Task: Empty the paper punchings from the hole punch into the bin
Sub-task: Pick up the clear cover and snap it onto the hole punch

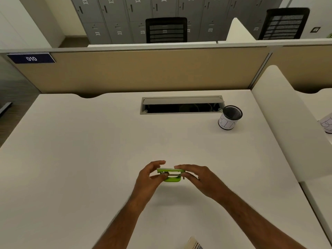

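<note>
A small green hole punch is held just above the white desk, near its middle front. My left hand grips its left end, thumb underneath and fingers over the top. My right hand holds its right end in the same way. The punch seems turned on its side, its flat base facing away from me. The bin is a small black mesh cup wrapped in a white paper label, standing upright at the far right of the desk, well away from both hands.
An open cable tray is sunk into the desk at the back, left of the bin. A beige partition closes the far edge. A white divider borders the right side. A paper corner shows at the bottom edge.
</note>
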{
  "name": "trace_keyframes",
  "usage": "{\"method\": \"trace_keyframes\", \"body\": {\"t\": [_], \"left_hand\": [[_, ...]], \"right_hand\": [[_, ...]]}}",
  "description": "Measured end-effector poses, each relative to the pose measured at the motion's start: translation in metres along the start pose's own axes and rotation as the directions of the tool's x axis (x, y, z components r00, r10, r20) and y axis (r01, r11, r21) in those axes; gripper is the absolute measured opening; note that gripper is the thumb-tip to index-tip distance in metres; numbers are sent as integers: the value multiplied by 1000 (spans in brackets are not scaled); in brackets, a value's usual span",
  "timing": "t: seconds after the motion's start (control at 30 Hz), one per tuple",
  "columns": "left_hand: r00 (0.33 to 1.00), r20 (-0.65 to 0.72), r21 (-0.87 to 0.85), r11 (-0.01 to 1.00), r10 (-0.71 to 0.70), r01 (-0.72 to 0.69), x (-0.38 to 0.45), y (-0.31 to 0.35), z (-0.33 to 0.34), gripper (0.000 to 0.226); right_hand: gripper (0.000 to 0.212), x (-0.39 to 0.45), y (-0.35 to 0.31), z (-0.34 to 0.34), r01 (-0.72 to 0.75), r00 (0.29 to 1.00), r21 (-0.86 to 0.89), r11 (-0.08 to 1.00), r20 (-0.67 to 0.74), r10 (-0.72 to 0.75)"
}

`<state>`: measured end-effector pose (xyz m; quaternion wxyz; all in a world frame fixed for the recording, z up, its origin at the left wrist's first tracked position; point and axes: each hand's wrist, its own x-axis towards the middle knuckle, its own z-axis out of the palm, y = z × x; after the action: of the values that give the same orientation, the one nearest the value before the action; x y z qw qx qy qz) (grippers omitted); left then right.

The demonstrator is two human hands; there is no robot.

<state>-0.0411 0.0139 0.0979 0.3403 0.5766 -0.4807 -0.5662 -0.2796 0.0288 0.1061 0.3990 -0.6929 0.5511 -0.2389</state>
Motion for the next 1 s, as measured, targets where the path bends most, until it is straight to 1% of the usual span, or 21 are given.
{"method": "trace_keyframes", "body": {"t": [0.1, 0.17, 0.33, 0.57, 0.63, 0.7, 0.8, 0.87, 0.93, 1.0], "left_hand": [[998, 36, -34, 998, 54, -53, 2, 2, -4, 30], [996, 50, -19, 997, 79, -79, 3, 4, -6, 26], [994, 66, 25, 995, 91, -93, 4, 5, -6, 25], [993, 79, 66, 993, 89, -94, 3, 8, -6, 19], [991, 104, 54, 995, 79, -85, 2, 8, -7, 16], [986, 160, 16, 999, 45, -48, 1, 7, -8, 14], [964, 267, -79, 997, 0, 22, -2, 6, -8, 18], [953, 303, -114, 993, -7, 43, -4, 4, -8, 25], [957, 289, -74, 996, -17, 40, -5, 1, -6, 32], [968, 249, -39, 999, -24, 35, -5, -3, -2, 35]], "right_hand": [[29, 0, 2, 0, -39, 999, 72, 997, -6, 40], [28, 1, 4, 1, -49, 999, 100, 994, 6, 48], [26, 0, 7, 0, -47, 999, 152, 987, 12, 45], [25, -1, 8, 0, -66, 998, 271, 960, 28, 61], [26, -1, 8, 1, -74, 997, 304, 950, 30, 68], [25, -2, 8, 2, -80, 997, 346, 935, 37, 72], [23, -3, 11, 3, -110, 994, 429, 896, 44, 101], [22, -4, 14, 5, -135, 990, 508, 851, 40, 134], [23, -5, 17, 8, -167, 984, 574, 802, 47, 171], [23, -5, 18, 12, -193, 979, 595, 781, 59, 197]]}}
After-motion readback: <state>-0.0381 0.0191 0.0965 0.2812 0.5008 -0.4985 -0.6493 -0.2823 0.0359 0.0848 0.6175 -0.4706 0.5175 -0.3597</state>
